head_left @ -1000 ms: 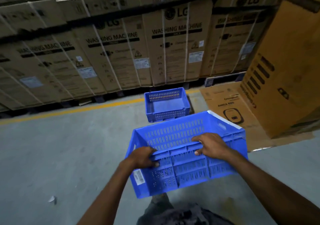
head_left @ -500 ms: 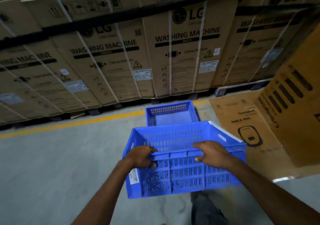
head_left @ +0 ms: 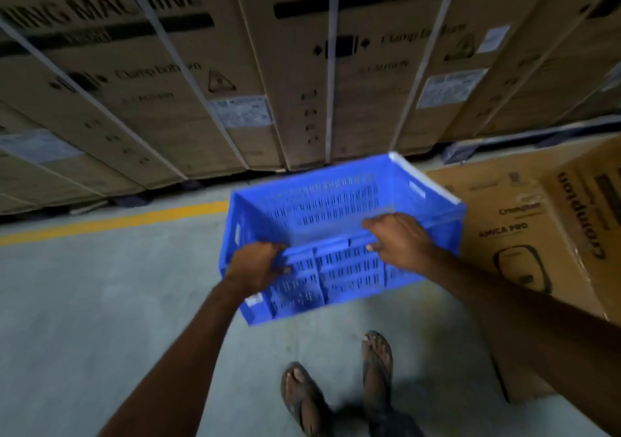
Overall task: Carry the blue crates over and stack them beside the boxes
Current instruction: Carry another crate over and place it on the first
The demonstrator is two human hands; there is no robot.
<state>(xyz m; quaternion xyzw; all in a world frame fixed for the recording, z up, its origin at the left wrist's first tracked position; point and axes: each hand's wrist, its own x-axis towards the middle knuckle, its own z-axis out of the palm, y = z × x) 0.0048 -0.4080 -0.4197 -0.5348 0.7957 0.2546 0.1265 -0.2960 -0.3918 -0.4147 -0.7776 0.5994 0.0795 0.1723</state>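
Note:
I hold an empty blue slotted crate [head_left: 332, 208] in the air in front of me, tilted with its open top toward me. My left hand [head_left: 257, 267] grips the near rim at its left end. My right hand [head_left: 398, 238] grips the same rim further right. The crate hangs just before the wall of washing machine boxes [head_left: 302, 77]. The other blue crate that stood on the floor is hidden behind the one I carry.
A brown Crompton carton [head_left: 544, 245] stands on flattened cardboard at the right, close to the crate. A yellow floor line [head_left: 111, 221] runs along the foot of the boxes. My sandalled feet [head_left: 339, 383] stand on bare concrete floor [head_left: 100, 319].
I have walked up to the boxes with the crate, which now fill the upper view. The floor crate, visible earlier, has passed out of sight behind the carried one.

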